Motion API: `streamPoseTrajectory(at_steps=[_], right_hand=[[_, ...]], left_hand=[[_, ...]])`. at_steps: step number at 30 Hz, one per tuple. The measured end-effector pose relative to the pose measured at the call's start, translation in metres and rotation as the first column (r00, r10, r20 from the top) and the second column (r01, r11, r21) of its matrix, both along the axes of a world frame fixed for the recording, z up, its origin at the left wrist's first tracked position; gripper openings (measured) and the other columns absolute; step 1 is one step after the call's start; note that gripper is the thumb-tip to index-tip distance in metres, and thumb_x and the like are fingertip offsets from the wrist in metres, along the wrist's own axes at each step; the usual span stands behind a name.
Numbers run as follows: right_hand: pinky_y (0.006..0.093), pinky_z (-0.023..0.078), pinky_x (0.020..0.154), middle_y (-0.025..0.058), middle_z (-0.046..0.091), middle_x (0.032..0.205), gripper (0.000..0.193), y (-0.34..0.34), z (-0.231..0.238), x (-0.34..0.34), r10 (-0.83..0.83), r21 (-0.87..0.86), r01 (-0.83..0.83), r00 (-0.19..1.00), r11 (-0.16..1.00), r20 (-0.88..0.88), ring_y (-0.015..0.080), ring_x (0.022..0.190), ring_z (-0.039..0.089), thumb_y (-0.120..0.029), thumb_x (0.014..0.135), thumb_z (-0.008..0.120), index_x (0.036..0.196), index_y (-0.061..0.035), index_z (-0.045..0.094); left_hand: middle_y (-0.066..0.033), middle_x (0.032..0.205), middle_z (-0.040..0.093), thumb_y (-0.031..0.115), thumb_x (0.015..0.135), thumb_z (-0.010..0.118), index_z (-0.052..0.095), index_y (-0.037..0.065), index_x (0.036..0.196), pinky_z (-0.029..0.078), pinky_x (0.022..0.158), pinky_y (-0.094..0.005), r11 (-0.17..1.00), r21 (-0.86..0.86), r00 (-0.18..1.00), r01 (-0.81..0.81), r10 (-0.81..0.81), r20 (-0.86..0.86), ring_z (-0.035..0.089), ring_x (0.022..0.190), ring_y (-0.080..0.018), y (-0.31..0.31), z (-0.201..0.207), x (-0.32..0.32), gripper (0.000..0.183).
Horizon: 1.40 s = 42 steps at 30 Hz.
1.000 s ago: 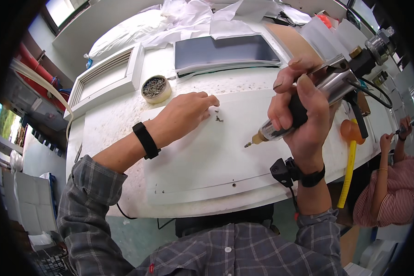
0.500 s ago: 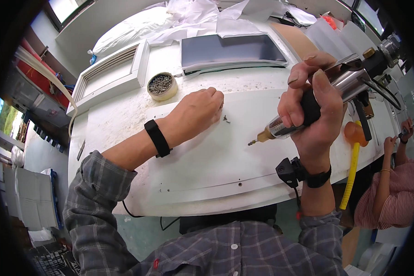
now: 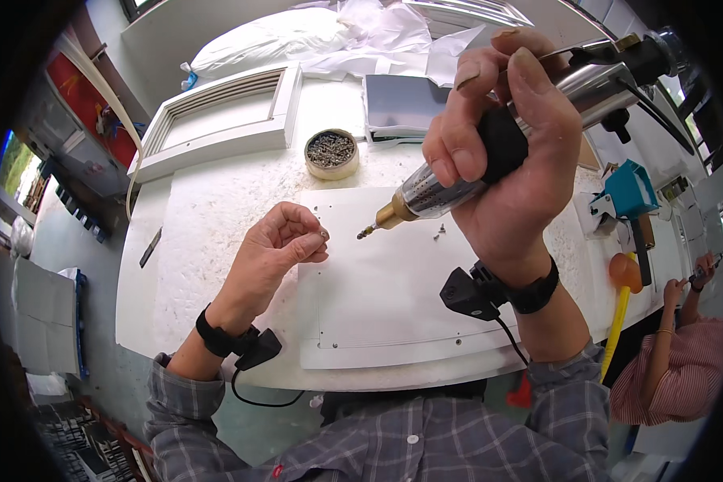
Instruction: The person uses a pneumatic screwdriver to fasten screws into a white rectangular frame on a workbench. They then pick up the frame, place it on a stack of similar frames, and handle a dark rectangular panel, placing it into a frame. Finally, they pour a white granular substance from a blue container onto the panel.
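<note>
My left hand [image 3: 271,255] is above the left edge of a flat white panel [image 3: 390,309], thumb and fingertips pinched together on a small screw [image 3: 324,234]. My right hand [image 3: 522,169] is wrapped round a power screwdriver [image 3: 438,191] with a clear and brass nose and a metal body. Its bit slants down to the left over the panel, a short way right of my left fingertips and apart from them. A few loose screws [image 3: 440,230] lie on the panel below the tool. Small holes run along the panel's edges.
Beyond the panel stands a round tub [image 3: 332,171] full of screws. A white louvred frame [image 3: 281,132] and a dark grey sheet [image 3: 402,103] lie behind it. A knife-like tool [image 3: 150,247] lies at left. An orange and yellow mallet-like tool [image 3: 618,309] and another person [image 3: 671,361] are at right.
My left hand has drawn back toward the panel's left edge and turned, now pinching a screw. The screwdriver has come left, its bit closer to that hand. The view has shifted too.
</note>
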State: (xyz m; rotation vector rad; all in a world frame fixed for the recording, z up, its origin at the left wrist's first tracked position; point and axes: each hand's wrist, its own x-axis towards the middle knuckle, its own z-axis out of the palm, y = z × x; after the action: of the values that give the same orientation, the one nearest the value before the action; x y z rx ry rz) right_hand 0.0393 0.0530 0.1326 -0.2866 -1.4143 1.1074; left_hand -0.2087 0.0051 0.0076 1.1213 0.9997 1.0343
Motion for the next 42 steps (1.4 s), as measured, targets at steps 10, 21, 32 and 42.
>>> streamPoseTrajectory(at_steps=[10, 21, 32, 42], right_hand=[[0.026, 0.044, 0.048, 0.0054, 0.058, 0.1, 0.033, 0.004, -0.013, -0.053, 0.062, -0.079, -0.078, 0.982, 0.994, -0.18, 0.0081, 0.05, 0.045, -0.033, 0.107, 0.043, 0.127, -0.0082, 0.047], [0.0252, 0.044, 0.047, 0.0052, 0.059, 0.099, 0.03, 0.027, -0.031, -0.049, 0.161, -0.01, -0.164, 0.974, 0.986, -0.16, 0.0081, 0.05, 0.045, -0.03, 0.107, 0.043, 0.126, -0.0085, 0.05], [0.0252, 0.042, 0.048, 0.0061, 0.064, 0.094, 0.024, 0.036, -0.026, -0.069, 0.101, 0.034, -0.097, 0.984, 0.995, -0.15, 0.008, 0.05, 0.047, -0.025, 0.104, 0.052, 0.118, -0.006, 0.055], [0.0242, 0.042, 0.045, 0.0092, 0.066, 0.078, 0.016, 0.054, -0.049, -0.098, -0.09, -0.022, 0.091, 0.995, 0.996, 0.047, 0.0074, 0.05, 0.055, -0.014, 0.096, 0.065, 0.103, 0.0001, 0.066]], left_hand=[[-0.0007, 0.104, 0.063, 0.011, 0.1, 0.068, 0.055, 0.009, 0.115, 0.06, 0.09, -0.0285, 0.995, -0.089, 0.98, 0.047, -0.028, 0.198, 0.065, 0.097, -0.01, -0.006, -0.005, -0.006, 0.019], [-0.0029, 0.105, 0.063, 0.012, 0.101, 0.067, 0.055, 0.008, 0.115, 0.06, 0.091, -0.0295, 0.993, -0.097, 0.975, 0.061, -0.038, 0.22, 0.066, 0.097, -0.0116, -0.005, -0.008, -0.008, 0.02], [-0.0029, 0.105, 0.067, 0.007, 0.1, 0.065, 0.058, 0.007, 0.111, 0.055, 0.09, -0.028, 0.985, 0.156, 0.989, -0.07, 0.09, -0.121, 0.066, 0.1, -0.0113, 0.01, -0.002, -0.009, 0.013], [-0.0087, 0.118, 0.069, -0.004, 0.095, 0.053, 0.056, 0.002, 0.122, 0.048, 0.1, -0.03, 0.951, 0.283, 0.89, 0.121, 0.022, -0.454, 0.065, 0.112, -0.0144, 0.048, -0.014, -0.005, 0.028]])
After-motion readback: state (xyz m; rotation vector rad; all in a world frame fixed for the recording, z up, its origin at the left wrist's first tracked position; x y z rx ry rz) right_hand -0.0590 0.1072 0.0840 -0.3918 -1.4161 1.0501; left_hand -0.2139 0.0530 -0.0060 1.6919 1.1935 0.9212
